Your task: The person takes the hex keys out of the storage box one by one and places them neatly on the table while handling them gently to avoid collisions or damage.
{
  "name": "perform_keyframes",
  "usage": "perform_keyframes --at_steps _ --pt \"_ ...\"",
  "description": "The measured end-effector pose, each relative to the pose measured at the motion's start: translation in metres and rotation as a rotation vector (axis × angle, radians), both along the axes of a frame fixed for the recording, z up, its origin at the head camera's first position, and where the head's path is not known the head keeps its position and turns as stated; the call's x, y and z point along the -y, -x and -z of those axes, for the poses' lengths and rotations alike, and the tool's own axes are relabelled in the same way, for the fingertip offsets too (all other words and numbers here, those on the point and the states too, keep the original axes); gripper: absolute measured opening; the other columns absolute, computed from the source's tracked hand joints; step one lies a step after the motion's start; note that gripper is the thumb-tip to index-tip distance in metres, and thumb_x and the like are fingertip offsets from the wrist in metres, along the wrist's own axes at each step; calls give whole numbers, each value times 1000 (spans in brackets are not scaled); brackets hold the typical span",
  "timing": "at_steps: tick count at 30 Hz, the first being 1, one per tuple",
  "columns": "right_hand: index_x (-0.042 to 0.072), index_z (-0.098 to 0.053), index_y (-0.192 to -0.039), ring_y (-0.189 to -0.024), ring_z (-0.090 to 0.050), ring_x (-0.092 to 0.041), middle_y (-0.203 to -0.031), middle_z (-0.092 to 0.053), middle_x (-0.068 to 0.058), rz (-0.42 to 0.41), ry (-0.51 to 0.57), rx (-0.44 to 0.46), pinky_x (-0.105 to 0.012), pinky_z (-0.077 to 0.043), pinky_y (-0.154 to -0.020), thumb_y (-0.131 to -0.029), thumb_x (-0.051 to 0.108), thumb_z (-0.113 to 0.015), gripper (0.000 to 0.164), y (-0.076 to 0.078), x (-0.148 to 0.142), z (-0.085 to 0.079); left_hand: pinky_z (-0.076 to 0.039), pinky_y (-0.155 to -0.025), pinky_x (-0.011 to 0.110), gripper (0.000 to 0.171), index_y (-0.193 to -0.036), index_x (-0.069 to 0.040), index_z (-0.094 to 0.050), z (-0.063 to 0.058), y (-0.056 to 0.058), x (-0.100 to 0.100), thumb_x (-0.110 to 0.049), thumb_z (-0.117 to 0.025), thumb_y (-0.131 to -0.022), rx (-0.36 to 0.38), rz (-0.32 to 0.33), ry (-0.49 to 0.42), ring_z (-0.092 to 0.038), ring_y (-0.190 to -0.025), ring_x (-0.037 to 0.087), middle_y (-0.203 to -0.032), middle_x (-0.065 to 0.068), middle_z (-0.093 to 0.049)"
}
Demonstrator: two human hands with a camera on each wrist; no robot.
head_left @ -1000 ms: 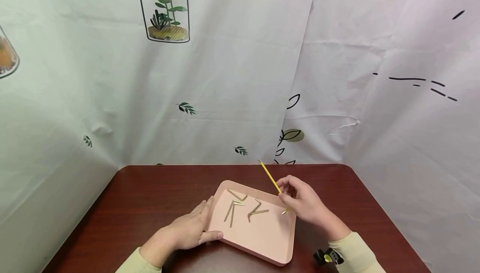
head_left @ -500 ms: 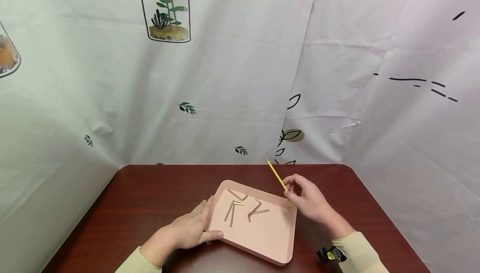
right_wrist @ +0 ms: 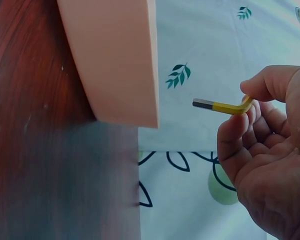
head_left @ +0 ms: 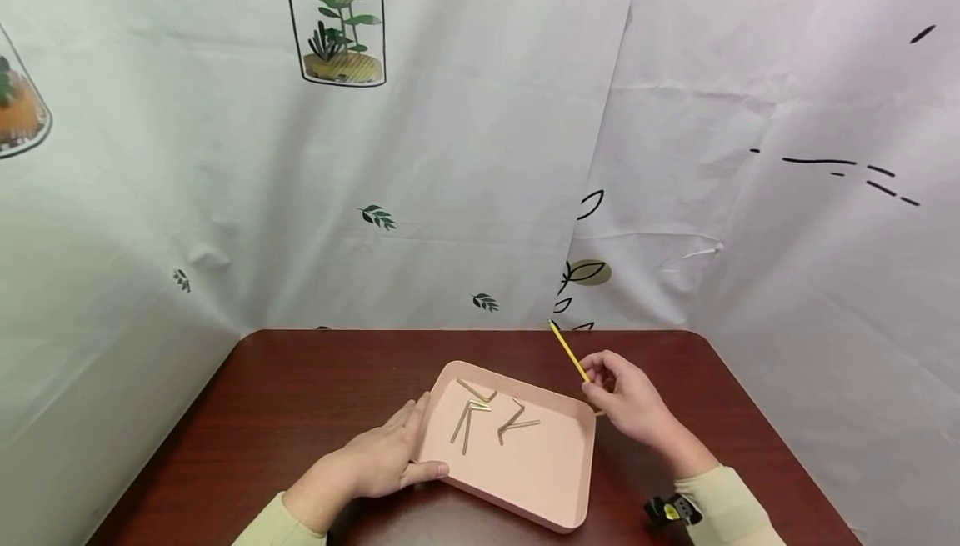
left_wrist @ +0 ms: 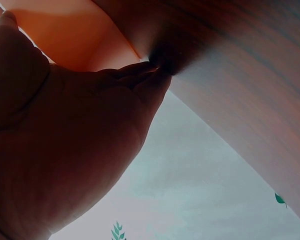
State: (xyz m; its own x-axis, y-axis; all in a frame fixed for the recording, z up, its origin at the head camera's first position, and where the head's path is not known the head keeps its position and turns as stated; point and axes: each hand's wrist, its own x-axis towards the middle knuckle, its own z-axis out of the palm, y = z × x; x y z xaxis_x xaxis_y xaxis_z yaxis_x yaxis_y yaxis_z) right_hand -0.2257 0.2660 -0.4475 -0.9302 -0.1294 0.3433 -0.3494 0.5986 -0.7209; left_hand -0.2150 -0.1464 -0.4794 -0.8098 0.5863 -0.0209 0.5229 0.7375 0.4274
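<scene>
The table [head_left: 300, 388] is reddish-brown (glossy, wood-grained); a pink tray [head_left: 517, 475] rests on it.

Head view: right hand [head_left: 630, 403] hides the bend of the yellow hex key [head_left: 568, 350]. Left hand [head_left: 378, 454] covers part of the tray's [head_left: 525, 479] left wall. Bent metal rods [head_left: 468, 429] too small to show their end shapes. Sleeves [head_left: 726, 508] and counter [head_left: 330, 396] cut by lower edge. Left wrist view: fingertips lost in dark blur; tray cut at top. Right wrist view: key's long arm hidden behind fingers.
</scene>
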Motion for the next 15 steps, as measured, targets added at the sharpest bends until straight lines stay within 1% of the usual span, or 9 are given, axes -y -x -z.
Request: perform_keyframes --at_steps 4,8,15 --pt "4 -72 -114 -80 -59 -12 -91 -63 -1 22 -18 -10 -26 -51 -68 -95 -9 -76 23 1 -4 2 -43 -120 65 117 -171 13 -22 -1 0 -1 -67 -71 -102 0 0 5 -36 -162 48 -176 31 -31" --pt "3 -71 -114 -80 -58 -11 -91 -62 -1 38 -29 -8 -26 -51 -68 -95 -9 -75 23 3 -7 4 -44 -119 66 117 -170 13 -21 -2 -1 -1 -66 -73 -102 -6 6 3 -37 -161 48 -175 32 -31" --pt "2 -70 -115 -79 -58 -13 -92 -62 -2 68 -24 34 -27 -52 -64 -95 -9 -73 23 6 -12 6 -42 -121 65 117 -170 13 -21 -3 -1 -2 -66 -72 -102 1 5 -1 -36 -162 48 -176 32 -31"
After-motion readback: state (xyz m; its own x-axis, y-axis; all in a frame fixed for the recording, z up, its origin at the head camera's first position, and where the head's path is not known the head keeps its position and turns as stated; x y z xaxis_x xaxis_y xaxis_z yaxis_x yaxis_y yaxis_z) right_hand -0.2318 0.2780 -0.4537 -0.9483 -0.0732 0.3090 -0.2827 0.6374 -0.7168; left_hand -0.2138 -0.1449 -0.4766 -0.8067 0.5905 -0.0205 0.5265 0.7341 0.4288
